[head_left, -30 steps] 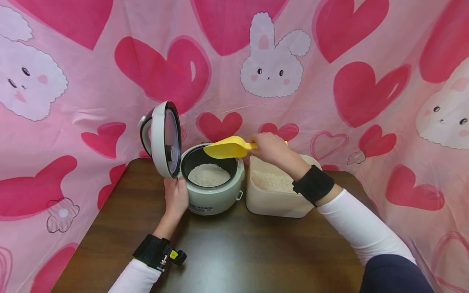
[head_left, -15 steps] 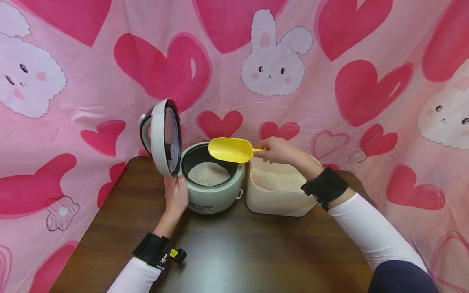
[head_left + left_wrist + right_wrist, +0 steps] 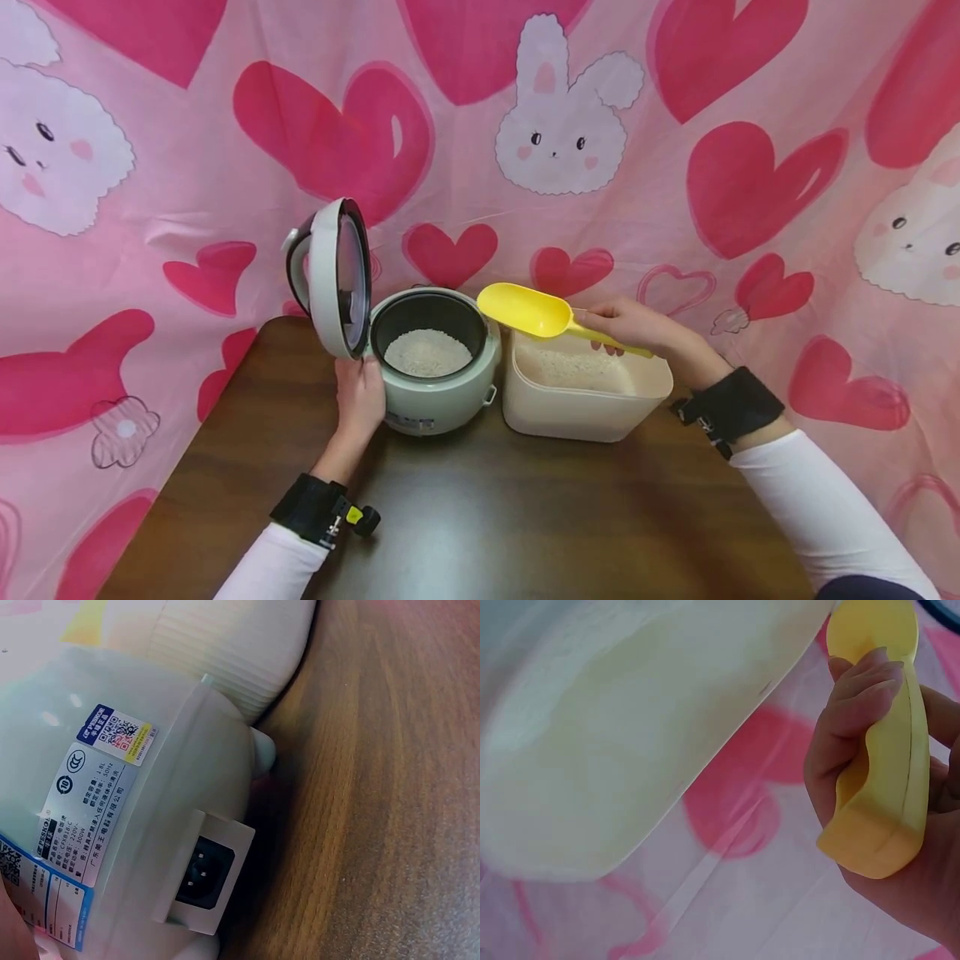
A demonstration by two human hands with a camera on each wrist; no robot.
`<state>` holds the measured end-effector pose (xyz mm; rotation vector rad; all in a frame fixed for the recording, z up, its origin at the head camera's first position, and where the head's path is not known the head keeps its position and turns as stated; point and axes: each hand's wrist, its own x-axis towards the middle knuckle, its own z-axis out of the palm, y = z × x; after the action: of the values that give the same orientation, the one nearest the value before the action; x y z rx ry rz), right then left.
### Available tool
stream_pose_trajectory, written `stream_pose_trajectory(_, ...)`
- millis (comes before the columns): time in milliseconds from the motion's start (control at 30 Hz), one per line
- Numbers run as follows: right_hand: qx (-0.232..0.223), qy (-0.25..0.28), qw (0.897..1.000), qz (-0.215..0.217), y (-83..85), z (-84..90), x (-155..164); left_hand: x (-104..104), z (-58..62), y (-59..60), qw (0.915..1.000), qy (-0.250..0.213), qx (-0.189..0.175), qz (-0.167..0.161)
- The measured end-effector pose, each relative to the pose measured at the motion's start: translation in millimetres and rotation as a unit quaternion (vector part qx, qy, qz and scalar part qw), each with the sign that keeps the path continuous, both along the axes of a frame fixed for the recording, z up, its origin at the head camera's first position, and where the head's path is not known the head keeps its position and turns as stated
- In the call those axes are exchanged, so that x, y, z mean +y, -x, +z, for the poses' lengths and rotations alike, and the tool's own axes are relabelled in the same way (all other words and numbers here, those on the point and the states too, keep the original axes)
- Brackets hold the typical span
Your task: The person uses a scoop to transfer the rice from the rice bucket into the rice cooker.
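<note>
Right hand (image 3: 637, 327): the handle of the yellow scoop (image 3: 528, 310) is gripped by curled fingers (image 3: 855, 697); the scoop is held above the far left edge of the cream rice bin (image 3: 585, 417).
Left hand (image 3: 358, 400): laid against the near left side of the rice cooker (image 3: 438, 392); whether its fingers are curled cannot be told.
Rice cooker: stood on the counter (image 3: 480, 517), just left of the bin, lid (image 3: 333, 279) raised upright, white rice (image 3: 427, 352) seen in the pot.
Backdrop: pink cloth (image 3: 697, 192) with hearts and rabbits.

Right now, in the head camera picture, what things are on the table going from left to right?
Open lid → left hand on the rice cooker → yellow scoop → cream rice bin → right hand holding the scoop's handle.
</note>
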<state>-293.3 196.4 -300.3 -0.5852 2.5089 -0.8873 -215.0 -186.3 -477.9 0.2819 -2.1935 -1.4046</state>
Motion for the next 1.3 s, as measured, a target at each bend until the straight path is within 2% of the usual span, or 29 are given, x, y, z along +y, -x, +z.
stream_pose_trajectory(233,0.000,-0.027,0.998,-0.050,-3.8,-1.9,38.9,-0.4,1.7,0.7,1.0000,0.001,0.002,-0.003)
stream_pose_trajectory(400,0.005,-0.054,0.996,-0.068,-7.2,-2.7,62.8,0.6,1.7,-0.5,1.0000,0.006,-0.003,-0.003)
stream_pose_trajectory(700,0.043,-0.119,0.990,-0.059,-16.1,8.1,86.6,0.8,2.7,-1.2,0.9999,0.008,-0.001,0.006)
stream_pose_trajectory(867,0.066,-0.157,0.983,-0.060,-15.3,7.0,89.5,1.4,3.2,-2.1,0.9999,0.005,-0.010,0.002)
stream_pose_trajectory(1033,0.119,-0.222,0.966,-0.053,-17.1,8.4,76.0,1.7,3.9,-2.9,1.0000,-0.003,-0.007,0.001)
stream_pose_trajectory(1300,0.174,-0.337,0.924,-0.053,-27.1,20.8,41.6,2.7,3.5,-3.0,1.0000,-0.007,0.005,0.000)
